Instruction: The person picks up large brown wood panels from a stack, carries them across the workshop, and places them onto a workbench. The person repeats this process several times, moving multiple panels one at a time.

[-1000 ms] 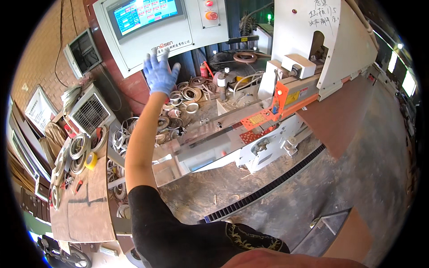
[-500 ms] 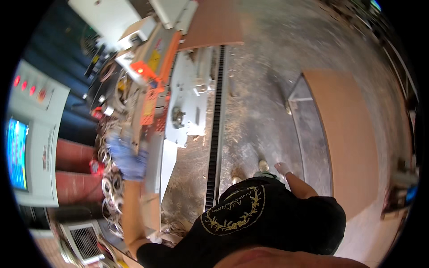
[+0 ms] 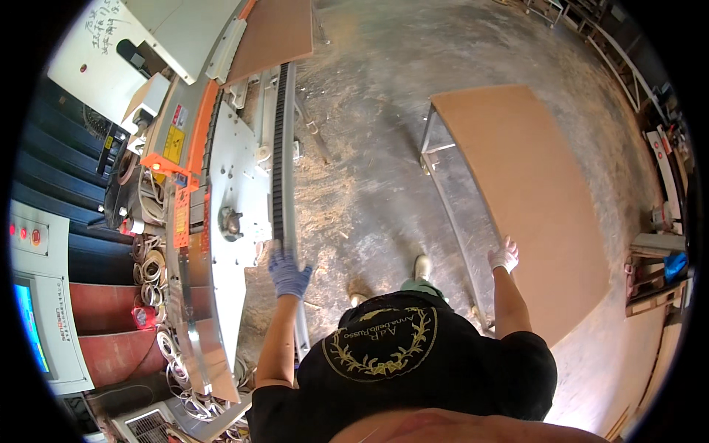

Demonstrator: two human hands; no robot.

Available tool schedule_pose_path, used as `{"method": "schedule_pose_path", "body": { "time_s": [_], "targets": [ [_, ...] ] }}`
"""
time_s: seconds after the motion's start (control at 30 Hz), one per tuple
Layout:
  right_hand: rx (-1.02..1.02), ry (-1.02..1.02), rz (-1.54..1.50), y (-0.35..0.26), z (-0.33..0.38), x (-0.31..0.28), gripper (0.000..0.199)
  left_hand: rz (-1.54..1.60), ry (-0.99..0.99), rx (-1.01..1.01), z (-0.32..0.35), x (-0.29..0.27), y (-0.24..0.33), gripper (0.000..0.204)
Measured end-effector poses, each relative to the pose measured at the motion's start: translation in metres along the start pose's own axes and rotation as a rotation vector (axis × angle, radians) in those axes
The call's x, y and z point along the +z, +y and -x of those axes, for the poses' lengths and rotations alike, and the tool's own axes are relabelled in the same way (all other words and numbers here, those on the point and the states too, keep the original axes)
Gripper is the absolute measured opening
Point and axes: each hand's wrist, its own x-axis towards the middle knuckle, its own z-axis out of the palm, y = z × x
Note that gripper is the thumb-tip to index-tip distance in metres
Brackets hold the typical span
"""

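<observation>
The brown board [image 3: 546,214], a large, plain, smooth sheet, lies flat to the person's right, its long side stretching away and its right edge looking curved in the fisheye view. A metal frame [image 3: 441,148] shows beneath its left edge. Well apart on the left, the roller track [image 3: 279,162], dark rollers beside a pale rail, runs lengthwise away, partly hidden lower down.

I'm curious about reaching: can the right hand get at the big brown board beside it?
Probably yes: the right hand is at the edge of the big brown board, with nothing visible between them.
</observation>
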Motion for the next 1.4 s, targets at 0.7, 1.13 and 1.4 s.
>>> {"method": "schedule_pose_path", "body": {
  "time_s": [0.7, 1.13, 1.4],
  "targets": [
    [-0.362, 0.069, 0.017, -0.011, -0.159, 0.011, 0.067, -0.334, -0.103, -0.701, -0.054, 0.010, 0.063, 0.079],
    [-0.344, -0.009, -0.032, -0.122, -0.214, -0.045, 0.071, -0.367, -0.110, -0.873, -0.075, 0.003, 0.097, 0.094],
    [-0.307, 0.061, -0.066, -0.230, -0.281, -0.082, 0.068, -0.412, -0.077, -0.854, -0.081, 0.013, 0.095, 0.099]
  ]
}}
